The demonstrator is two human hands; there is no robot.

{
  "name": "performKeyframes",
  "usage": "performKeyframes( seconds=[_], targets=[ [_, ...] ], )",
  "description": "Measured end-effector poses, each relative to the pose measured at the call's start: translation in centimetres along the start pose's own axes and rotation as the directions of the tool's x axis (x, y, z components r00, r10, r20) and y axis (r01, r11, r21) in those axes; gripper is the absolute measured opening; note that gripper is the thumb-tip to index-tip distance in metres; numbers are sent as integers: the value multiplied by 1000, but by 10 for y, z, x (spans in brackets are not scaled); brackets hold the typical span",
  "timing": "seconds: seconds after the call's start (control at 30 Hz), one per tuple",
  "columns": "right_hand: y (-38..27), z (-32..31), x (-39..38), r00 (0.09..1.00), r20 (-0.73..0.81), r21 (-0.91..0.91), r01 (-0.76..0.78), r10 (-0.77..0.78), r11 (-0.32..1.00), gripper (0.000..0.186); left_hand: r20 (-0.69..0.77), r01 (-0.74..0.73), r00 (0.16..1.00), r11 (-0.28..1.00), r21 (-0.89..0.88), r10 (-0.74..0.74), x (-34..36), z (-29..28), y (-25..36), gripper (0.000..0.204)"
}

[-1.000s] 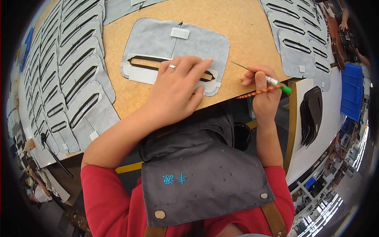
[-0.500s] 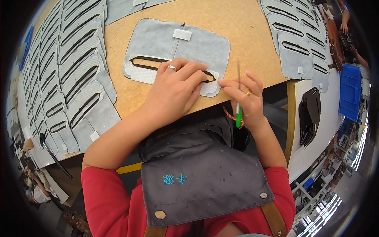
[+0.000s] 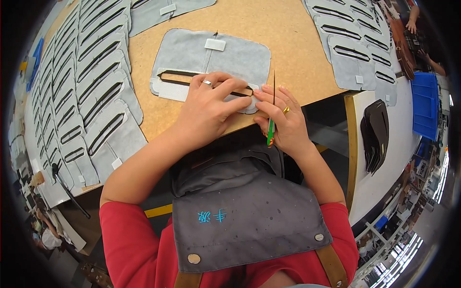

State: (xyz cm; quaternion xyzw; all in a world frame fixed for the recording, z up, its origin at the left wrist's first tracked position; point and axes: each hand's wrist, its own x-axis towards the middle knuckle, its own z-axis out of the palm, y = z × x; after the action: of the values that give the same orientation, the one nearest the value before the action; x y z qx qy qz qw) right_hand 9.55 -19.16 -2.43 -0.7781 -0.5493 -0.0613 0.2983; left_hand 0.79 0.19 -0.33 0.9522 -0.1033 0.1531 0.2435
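Note:
On the wooden table top lies a grey, suede-like panel (image 3: 240, 60) with rounded corners, a white strip around a long black-edged slot, and a small white tab. My left hand (image 3: 206, 103), with a ring, has bent fingers pressed on the panel along the slot. They grip it near the slot's right end. Beside them, my right hand (image 3: 283, 115) touches the panel's right end with thumb and fingertips. A slender pointed tool with a green handle (image 3: 271, 132) is held in this same hand, tip up. Its exact kind is unclear.
Overlapping rows of similar slotted panels (image 3: 103, 72) cover the table's left side, with more panels (image 3: 350, 57) at the right. A stack of dark pieces (image 3: 375, 137) lies on a white surface near a blue bin (image 3: 425, 108). Another person's hand (image 3: 412, 25) shows far right.
My right hand has moved left and slightly up onto the panel's end, its fingers drawn closer to my left hand. The tool has shifted left with it.

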Motion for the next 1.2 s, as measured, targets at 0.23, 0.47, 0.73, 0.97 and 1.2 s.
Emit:
performKeyframes(
  seconds=[0.23, 0.47, 0.73, 0.97, 1.2],
  targets=[
    [-3, 1, 3, 999, -49, 80, -7, 11, 997, 31, 0, -15, 1000, 992, -127, 15, -7, 2, -1, 17],
    [6, -4, -9, 995, -99, -8, -31, 30, 999, 34, 12, 35, 999, 995, -92, -34, -9, 1, 4, 21],
    [-1, -15, -10, 974, -45, -143, 214, -223, 966, 24, 108, 60, 994, 961, -269, -31, -4, -38, -1, 31],
    [-9, -72, 25, 835, -221, 574, -307, 504, 760, 11, 53, 270, 934, 598, -755, -354, -10, -79, -36, 28],
    [33, -24, 39, 642, -39, 848, -385, 766, 365, 13, 163, 507, 757, 412, -757, -633, 0, -42, -59, 35]
  ],
)
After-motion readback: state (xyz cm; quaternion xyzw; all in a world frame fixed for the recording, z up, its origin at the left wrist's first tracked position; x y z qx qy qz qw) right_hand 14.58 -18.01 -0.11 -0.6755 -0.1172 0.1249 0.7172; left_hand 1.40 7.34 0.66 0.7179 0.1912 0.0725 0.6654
